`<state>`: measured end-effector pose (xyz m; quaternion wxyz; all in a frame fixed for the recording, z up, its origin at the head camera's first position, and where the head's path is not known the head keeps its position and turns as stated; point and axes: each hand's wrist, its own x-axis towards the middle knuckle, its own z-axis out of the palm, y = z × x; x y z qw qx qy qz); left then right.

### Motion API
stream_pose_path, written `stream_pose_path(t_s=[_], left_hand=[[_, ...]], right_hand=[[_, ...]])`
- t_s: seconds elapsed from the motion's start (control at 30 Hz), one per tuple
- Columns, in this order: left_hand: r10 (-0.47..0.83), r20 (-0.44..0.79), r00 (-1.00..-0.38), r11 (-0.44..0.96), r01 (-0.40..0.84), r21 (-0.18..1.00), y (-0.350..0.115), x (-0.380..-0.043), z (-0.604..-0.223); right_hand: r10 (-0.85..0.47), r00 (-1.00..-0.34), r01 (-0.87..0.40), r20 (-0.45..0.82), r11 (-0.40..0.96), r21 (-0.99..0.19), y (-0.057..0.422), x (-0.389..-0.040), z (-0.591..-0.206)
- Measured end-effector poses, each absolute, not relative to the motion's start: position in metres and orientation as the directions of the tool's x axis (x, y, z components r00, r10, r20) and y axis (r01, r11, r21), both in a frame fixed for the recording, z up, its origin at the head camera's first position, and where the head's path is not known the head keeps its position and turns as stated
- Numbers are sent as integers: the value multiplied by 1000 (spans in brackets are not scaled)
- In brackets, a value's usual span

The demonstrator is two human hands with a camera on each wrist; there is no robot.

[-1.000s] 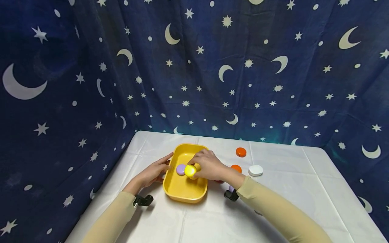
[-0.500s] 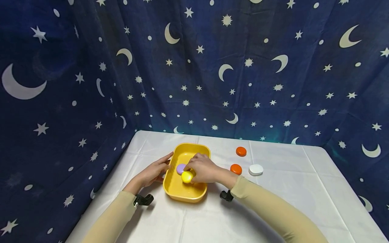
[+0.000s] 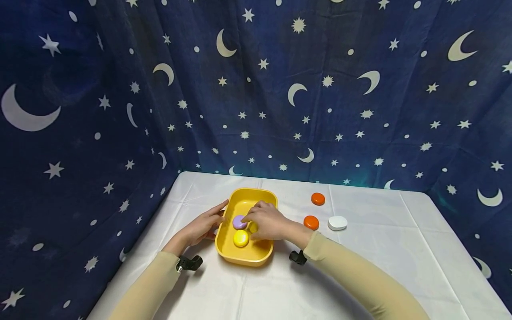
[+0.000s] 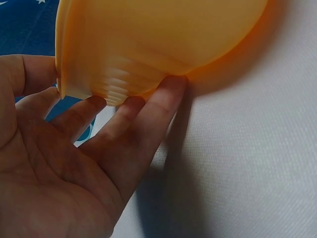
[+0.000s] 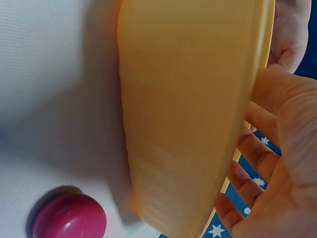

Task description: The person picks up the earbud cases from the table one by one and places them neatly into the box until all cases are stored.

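In the head view a yellow tray point(image 3: 234, 255) stands on the white table. My left hand point(image 3: 202, 227) touches its left side; the left wrist view shows relaxed, spread fingers against the outer wall point(image 4: 124, 49). My right hand point(image 3: 269, 222) reaches over the right rim, fingers bent down inside. A glossy yellow disc point(image 3: 241, 238) and a purple disc point(image 3: 239, 222) lie on the tray floor beside its fingertips. Another yellow piece point(image 3: 254, 227) shows between right thumb and fingers; whether it is pinched is unclear. The tray wall hides those fingertips in the right wrist view.
Two orange discs point(image 3: 311, 222) and a white oval piece point(image 3: 338, 223) lie on the table right of the tray. A crimson rounded piece point(image 5: 70, 216) sits near the tray in the right wrist view. A blue star-and-moon curtain point(image 3: 256, 98) hangs behind and at the sides.
The yellow disc came down to the near left inside the tray and left the right fingers. The right forearm dropped slightly nearer. The left hand stays put.
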<state>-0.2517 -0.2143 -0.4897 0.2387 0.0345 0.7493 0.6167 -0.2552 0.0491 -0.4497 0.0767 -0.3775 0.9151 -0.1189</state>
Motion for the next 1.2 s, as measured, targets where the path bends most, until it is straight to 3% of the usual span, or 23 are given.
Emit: stream_pose_path(t_s=[0.3, 0.53, 0.77, 1.2], left_hand=[[327, -312, -892, 250, -237, 939, -212, -252, -488], [327, -311, -893, 254, -234, 938, -213, -252, -490], [343, -304, -889, 257, -223, 940, -211, -251, -492], [358, -292, -887, 232, -218, 948, -214, -248, -495]], right_hand=[[-680, -733, -642, -8, 695, -324, 62, -255, -440], [-596, -802, -554, 42, 715, -426, 94, -254, -426], [-454, -888, -432, 80, 760, -484, 144, -249, -419], [-277, -947, -322, 164, 799, -508, 260, -243, -436]])
